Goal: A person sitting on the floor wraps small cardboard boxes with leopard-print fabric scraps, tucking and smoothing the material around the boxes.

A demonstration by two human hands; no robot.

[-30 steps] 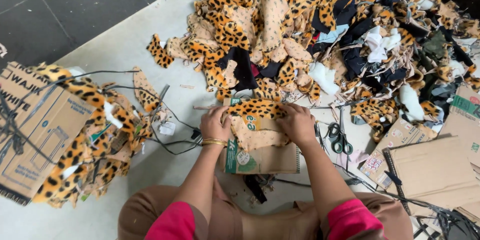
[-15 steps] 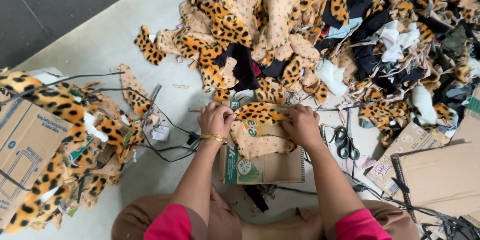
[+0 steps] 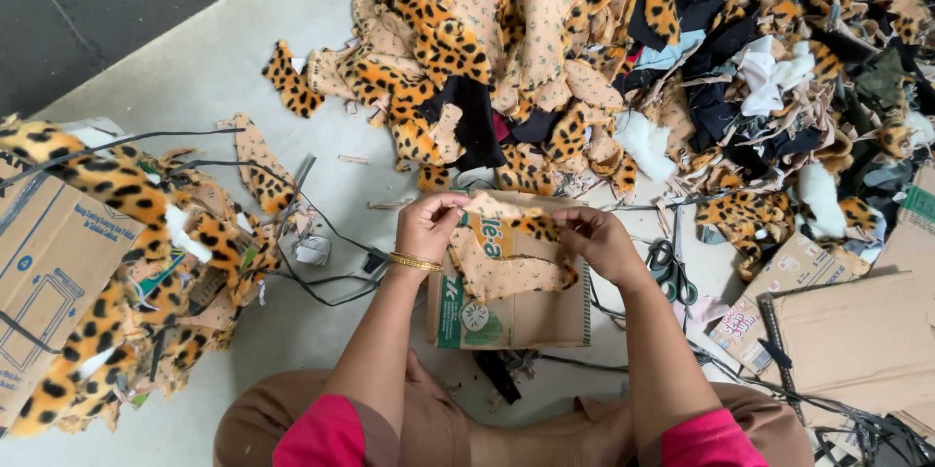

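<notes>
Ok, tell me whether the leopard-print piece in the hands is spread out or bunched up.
Spread out. The left hand and right hand pinch the leopard-print piece at opposite top ends, so it hangs open over the cardboard box.

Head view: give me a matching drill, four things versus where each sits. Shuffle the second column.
Things:
1. scissors
2. leopard-print fabric piece
3. gold bangle
4. big scrap pile

Places:
A. left wrist
B. floor, just beyond the right hand
C. far side of the floor, top of view
D. between the left hand and the right hand, over the small cardboard box

Pairs: 1-B, 2-D, 3-A, 4-C
</notes>
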